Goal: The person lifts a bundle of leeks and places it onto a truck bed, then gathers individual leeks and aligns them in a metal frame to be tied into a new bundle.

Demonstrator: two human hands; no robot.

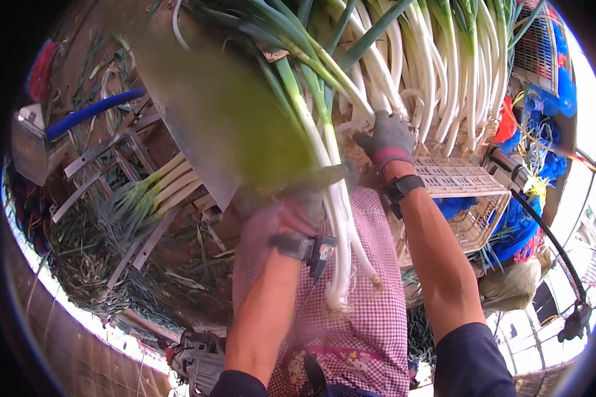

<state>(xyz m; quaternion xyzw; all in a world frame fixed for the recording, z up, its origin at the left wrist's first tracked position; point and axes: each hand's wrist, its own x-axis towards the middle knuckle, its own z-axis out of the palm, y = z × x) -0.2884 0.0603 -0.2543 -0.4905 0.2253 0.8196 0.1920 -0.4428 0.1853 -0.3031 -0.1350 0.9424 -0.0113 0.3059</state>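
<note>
My left hand (298,198), in a grey glove and blurred, is closed round long leeks (338,245) whose white root ends hang down over the checked apron. A blurred green smear hides part of that hand and the leaf side. My right hand (387,139), in a grey and pink glove, reaches up to the white stems of a leek in the large pile (444,73); its fingers are bent at the stems, and what they hold is partly hidden. The pile lies with roots toward me.
A small leek bundle (172,185) rests on a metal frame (136,152) at the left, by a blue pipe (96,112). Leaf waste (86,264) covers the ground there. At right are a plastic crate (453,177), blue netting (510,231) and a black hose (553,241).
</note>
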